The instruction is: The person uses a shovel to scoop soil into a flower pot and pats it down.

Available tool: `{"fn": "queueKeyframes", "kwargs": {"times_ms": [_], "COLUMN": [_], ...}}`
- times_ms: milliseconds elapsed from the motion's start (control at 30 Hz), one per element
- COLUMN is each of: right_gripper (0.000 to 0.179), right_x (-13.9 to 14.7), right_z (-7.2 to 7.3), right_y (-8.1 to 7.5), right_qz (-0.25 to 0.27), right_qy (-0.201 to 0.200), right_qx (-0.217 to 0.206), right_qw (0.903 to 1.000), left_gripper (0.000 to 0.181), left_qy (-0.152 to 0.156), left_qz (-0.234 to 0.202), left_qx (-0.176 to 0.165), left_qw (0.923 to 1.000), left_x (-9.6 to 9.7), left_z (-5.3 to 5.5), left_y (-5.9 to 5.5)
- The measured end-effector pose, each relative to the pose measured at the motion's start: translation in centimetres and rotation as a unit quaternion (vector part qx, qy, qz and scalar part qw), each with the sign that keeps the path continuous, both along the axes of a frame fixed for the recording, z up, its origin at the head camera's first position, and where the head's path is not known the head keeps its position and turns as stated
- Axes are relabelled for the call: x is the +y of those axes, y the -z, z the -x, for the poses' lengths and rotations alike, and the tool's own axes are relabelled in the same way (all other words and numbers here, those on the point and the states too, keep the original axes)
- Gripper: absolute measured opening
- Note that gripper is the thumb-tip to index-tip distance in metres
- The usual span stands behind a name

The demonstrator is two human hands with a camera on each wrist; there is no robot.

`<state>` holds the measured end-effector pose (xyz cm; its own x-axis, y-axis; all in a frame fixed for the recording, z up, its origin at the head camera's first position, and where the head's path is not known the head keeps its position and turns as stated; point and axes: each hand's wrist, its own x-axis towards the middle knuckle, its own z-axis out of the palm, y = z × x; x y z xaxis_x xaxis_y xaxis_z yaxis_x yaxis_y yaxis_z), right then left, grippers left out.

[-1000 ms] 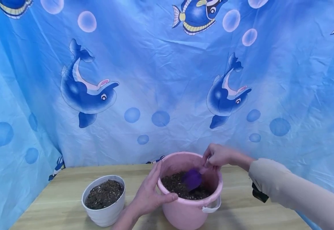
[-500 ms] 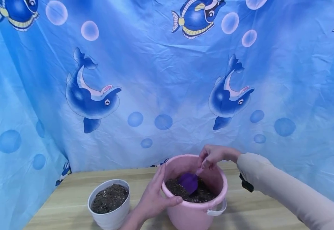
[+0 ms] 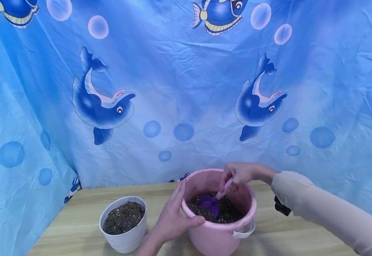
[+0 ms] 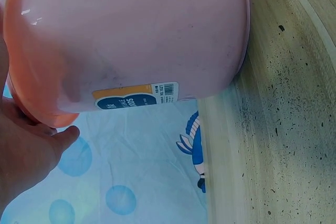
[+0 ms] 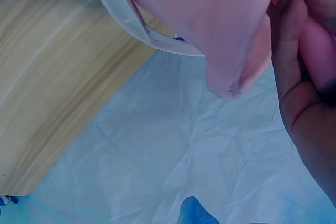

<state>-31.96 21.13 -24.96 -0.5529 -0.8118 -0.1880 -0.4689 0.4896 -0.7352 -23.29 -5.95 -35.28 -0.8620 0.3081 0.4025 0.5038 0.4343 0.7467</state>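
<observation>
A pink bucket point(image 3: 214, 241) with dark soil point(image 3: 232, 212) in it stands at the front of the table. My left hand point(image 3: 173, 220) rests against its left side, fingers stretched along the rim and thumb over the front edge. The left wrist view shows that hand point(image 4: 26, 156) at the rim, beside the labelled bucket wall point(image 4: 152, 35). Over the bucket, my right hand point(image 3: 241, 174) grips the pink handle of a small plastic shovel point(image 3: 209, 204). Its purple blade is partly sunk in the soil. In the right wrist view, curled fingers wrap the handle point(image 5: 317, 51).
Left of the bucket stands a white ribbed pot point(image 3: 126, 241) filled with soil point(image 3: 123, 217). A white bucket handle point(image 3: 244, 234) hangs at the front right. Soil specks dot the wooden table point(image 4: 283, 129). A blue sea-patterned curtain point(image 3: 173, 89) hangs behind.
The right hand has brought the shovel left and down, and its blade has gone from a blur above the soil to partly in it. The left hand stays at the bucket's rim.
</observation>
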Motion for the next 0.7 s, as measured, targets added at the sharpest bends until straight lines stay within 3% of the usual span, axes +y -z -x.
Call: {"fn": "queueKeyframes", "kwargs": {"times_ms": [300, 500, 700], "right_gripper": [0.02, 0.023, 0.032], "right_x": [1.7, 2.0, 2.3], "right_z": [-1.4, -1.2, -0.9], "right_y": [0.4, 1.2, 1.5], "right_qz": [0.002, 0.031, 0.049], "right_qy": [0.035, 0.089, 0.127], "right_qx": [-0.079, -0.149, -0.177], "right_qw": [0.9963, 0.9844, 0.9747], "left_gripper": [0.119, 0.121, 0.12], "left_qy": [0.004, -0.005, -0.009], "left_qz": [-0.003, -0.003, -0.001], "left_qx": [-0.002, -0.006, -0.001], "left_qw": [1.0, 1.0, 1.0], "left_x": [0.2, 0.1, 0.1], "left_z": [0.0, -0.1, 0.0], "left_y": [-0.2, -0.1, 0.0]}}
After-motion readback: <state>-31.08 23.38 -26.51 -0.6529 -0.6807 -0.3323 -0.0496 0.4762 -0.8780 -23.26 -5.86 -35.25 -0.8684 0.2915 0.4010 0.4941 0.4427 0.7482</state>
